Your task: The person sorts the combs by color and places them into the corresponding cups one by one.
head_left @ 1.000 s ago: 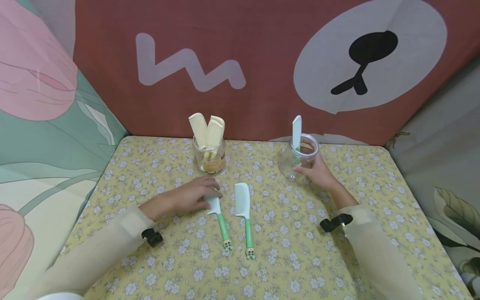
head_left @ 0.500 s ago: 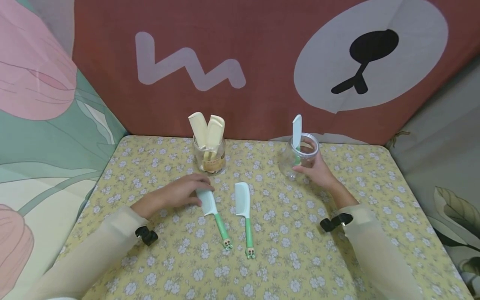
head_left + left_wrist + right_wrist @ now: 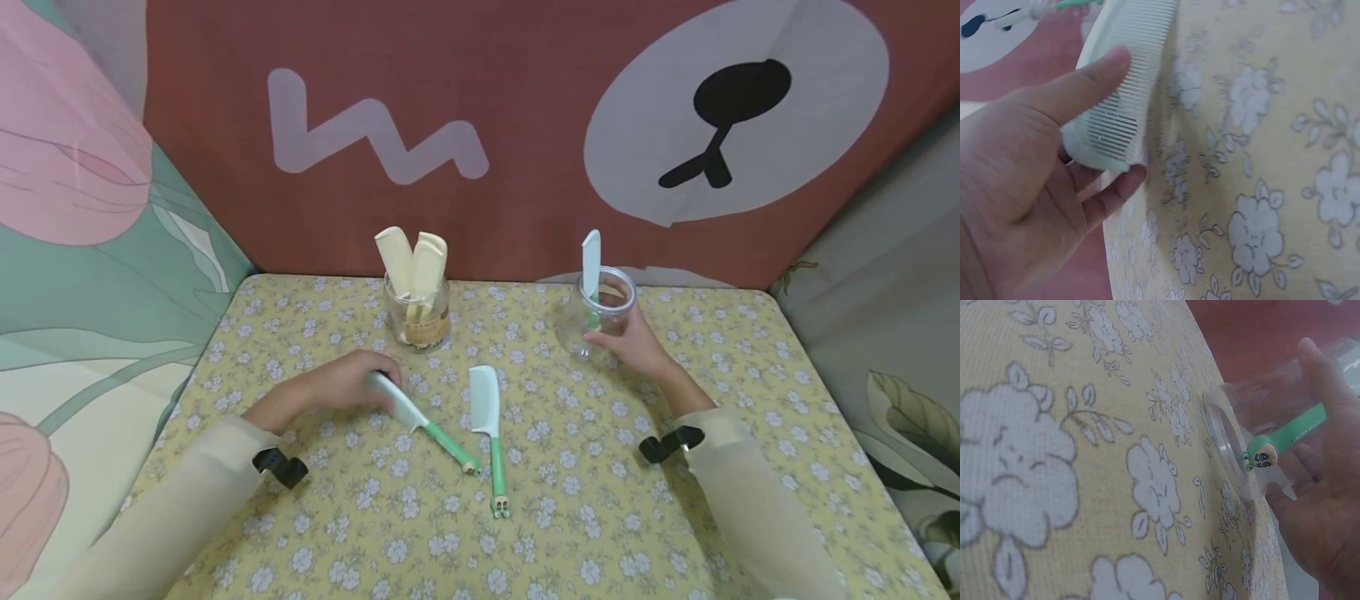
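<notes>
My left hand [image 3: 348,379] pinches the toothed end of a pale mint comb [image 3: 1110,119] between thumb and fingers. The comb's green handle [image 3: 450,446], tipped with a small cartoon face, points right toward a second comb [image 3: 485,400] of the same kind lying on the cloth. At the right, my right hand [image 3: 633,337] grips a clear glass jar [image 3: 573,321] round its side. Inside that jar stands another mint comb [image 3: 592,258], blade up; the right wrist view shows its green handle [image 3: 1297,431] with the face end near the jar's bottom.
A second glass jar [image 3: 427,329] with a label holds several cream combs [image 3: 412,262] at the back, left of centre. Yellow floral cloth [image 3: 540,517] covers the table, and a reddish-brown printed backdrop [image 3: 525,208] rises behind its far edge.
My left hand has moved left and now has the comb's blade in its grip. The comb has swung, its handle end shifting right and away. My right hand and its jar have stayed put.
</notes>
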The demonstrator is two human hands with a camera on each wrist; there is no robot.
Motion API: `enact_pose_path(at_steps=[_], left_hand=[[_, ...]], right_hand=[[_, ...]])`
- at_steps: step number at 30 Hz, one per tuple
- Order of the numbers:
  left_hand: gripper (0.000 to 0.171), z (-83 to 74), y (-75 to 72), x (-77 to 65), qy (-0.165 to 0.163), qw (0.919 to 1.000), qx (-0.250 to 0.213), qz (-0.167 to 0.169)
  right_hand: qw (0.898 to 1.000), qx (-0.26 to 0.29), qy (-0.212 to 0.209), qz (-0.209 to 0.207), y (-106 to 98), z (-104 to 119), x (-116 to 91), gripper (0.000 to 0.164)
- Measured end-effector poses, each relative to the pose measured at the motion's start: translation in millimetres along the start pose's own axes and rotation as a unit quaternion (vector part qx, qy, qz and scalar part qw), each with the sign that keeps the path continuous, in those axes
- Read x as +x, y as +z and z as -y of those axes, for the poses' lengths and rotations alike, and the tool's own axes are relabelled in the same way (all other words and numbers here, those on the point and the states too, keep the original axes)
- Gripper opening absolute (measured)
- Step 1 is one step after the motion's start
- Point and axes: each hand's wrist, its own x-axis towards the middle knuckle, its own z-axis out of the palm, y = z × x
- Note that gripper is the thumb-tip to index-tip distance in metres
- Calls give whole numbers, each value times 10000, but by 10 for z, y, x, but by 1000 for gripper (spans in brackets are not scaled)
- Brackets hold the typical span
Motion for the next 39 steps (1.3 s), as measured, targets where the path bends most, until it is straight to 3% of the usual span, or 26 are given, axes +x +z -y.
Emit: enact_pose_path(at_steps=[4,8,16,24,31,39], left_hand=[[16,-19,-49,-63,-13,9968,-689,-403],[23,-107,-88,-87,67,9887,-1216,-879],[15,-384,-71,-20,330,9710,-2007,-1260],[19,-634,22,168,760,9606,-2416,-1146],[20,-767,99,320,932,9503,-2709,-1217],[20,-862,95,401,993,9564,-2537,-1056]], right_hand=[[10000,-39,42,-7,-1,-3,11,96],[9999,-102,91,-55,-2,-11,16,97],[9999,-101,81,-36,0,-26,11,97],[9997,-160,179,-80,-4,-25,1,97],[9994,-239,231,-106,-8,-26,-6,97],[9991,-256,300,-134,-21,-40,6,98]])
